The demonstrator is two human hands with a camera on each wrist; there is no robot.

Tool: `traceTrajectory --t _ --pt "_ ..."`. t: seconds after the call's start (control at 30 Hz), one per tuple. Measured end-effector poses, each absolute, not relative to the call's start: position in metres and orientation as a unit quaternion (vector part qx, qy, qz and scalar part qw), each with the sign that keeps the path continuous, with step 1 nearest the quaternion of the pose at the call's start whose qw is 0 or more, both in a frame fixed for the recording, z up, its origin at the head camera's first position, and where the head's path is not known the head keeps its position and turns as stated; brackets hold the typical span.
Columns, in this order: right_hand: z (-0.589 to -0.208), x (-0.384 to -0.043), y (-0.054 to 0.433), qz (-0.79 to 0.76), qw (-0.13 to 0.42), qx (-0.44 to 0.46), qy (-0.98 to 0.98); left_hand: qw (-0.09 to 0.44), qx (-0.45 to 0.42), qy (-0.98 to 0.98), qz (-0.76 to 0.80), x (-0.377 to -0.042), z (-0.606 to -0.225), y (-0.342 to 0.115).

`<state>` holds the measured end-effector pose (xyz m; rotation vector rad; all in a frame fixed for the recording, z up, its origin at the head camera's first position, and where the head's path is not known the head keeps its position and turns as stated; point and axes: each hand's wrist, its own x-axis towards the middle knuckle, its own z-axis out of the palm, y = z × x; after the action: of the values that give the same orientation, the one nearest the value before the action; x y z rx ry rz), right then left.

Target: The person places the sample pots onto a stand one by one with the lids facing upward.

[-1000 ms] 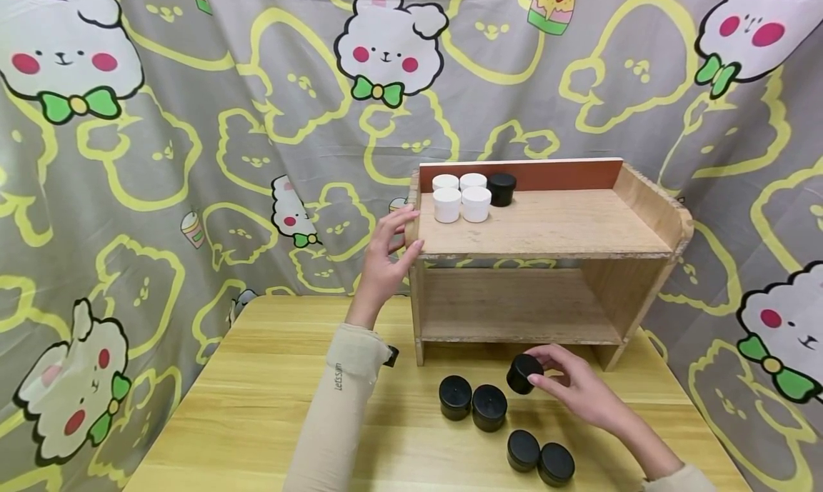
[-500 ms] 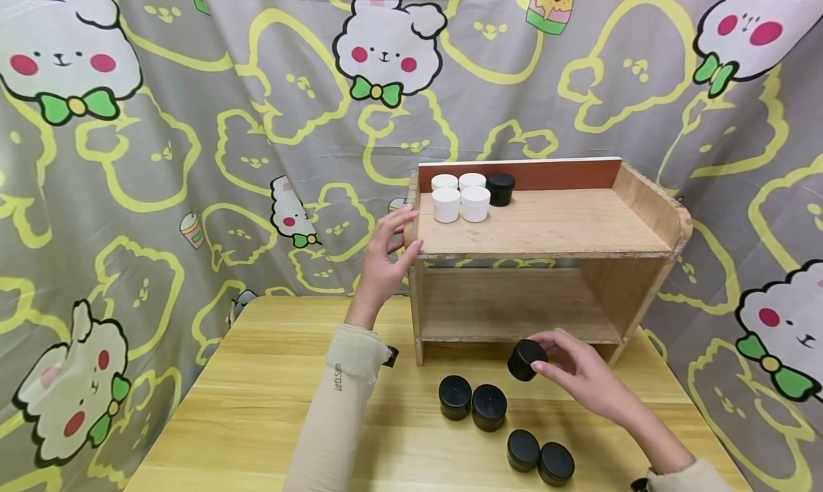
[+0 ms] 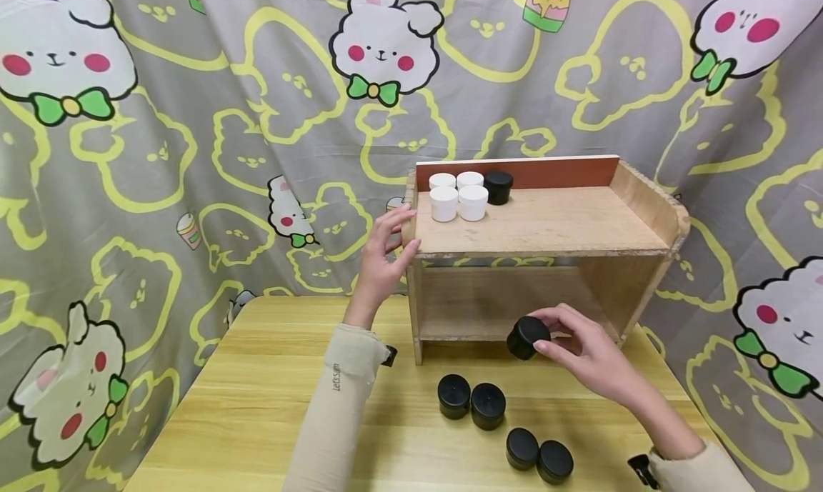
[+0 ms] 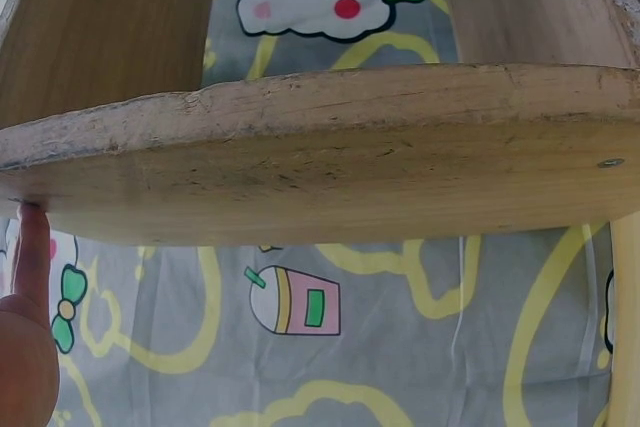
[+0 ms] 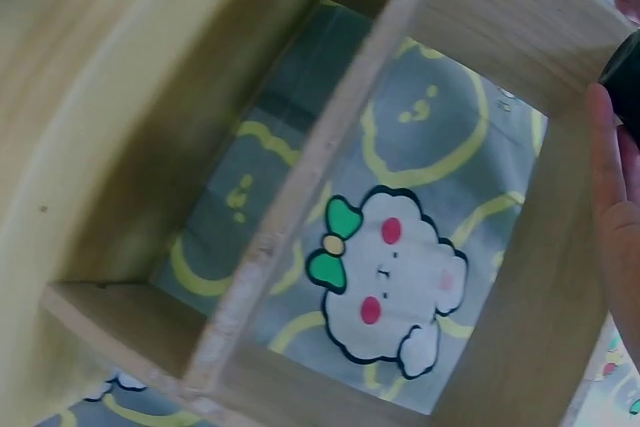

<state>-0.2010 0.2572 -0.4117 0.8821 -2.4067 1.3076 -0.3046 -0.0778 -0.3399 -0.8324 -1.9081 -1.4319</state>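
My right hand (image 3: 591,349) pinches a round black lidded jar (image 3: 529,337) between thumb and fingers, tilted and raised above the table in front of the shelf's lower opening. Only part of that jar shows at the right edge of the right wrist view. My left hand (image 3: 381,260) rests against the left side panel of the wooden shelf (image 3: 553,228); in the left wrist view one fingertip touches the panel's outer face. On the top board, white jars (image 3: 444,204) stand in two rows at the left end. Beside the back row stands a black jar (image 3: 498,188).
Two black jars (image 3: 487,406) sit side by side on the wooden table (image 3: 257,399), below the shelf's front. Another black pair (image 3: 539,456) stands nearer to me, to the right. A patterned curtain (image 3: 244,156) hangs behind. The shelf has raised side panels.
My right hand has lifted the black jar up and slightly away from me, toward the shelf. The left hand keeps its place on the side panel.
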Motion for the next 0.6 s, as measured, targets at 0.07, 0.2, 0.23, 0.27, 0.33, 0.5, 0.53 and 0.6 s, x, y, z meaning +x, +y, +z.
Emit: traceTrajectory --t 0.07,0.2,0.23,0.27,0.33,0.5,0.53,0.6 --pt "-0.407 -0.201 0.257 0.450 0.136 0.307 -0.828 0.299 -0.312 -0.722 -0.541 -0.305 -0.340 -0.078" --pt "-0.397 -0.202 0.255 0.446 0.148 0.312 -0.826 0.298 -0.310 -0.723 -0.541 -0.305 -0.339 -0.078" --pt "-0.394 -0.202 0.255 0.445 0.152 0.314 -0.825 0.299 -0.311 -0.722 -0.541 -0.305 -0.339 -0.078" --pt "-0.391 -0.202 0.255 0.443 0.156 0.316 -0.824 0.299 -0.311 -0.722 -0.540 -0.305 -0.338 -0.078" --pt "-0.384 -0.202 0.256 0.438 0.162 0.319 -0.825 0.300 -0.313 -0.722 -0.539 -0.305 -0.338 -0.078" --pt "-0.359 -0.201 0.259 0.423 0.179 0.327 -0.826 0.302 -0.315 -0.720 -0.539 -0.305 -0.338 -0.077" --pt "-0.353 -0.201 0.260 0.421 0.184 0.328 -0.826 0.302 -0.316 -0.720 -0.539 -0.305 -0.338 -0.077" --pt "-0.342 -0.202 0.261 0.415 0.193 0.329 -0.826 0.303 -0.315 -0.720 -0.539 -0.305 -0.339 -0.078"
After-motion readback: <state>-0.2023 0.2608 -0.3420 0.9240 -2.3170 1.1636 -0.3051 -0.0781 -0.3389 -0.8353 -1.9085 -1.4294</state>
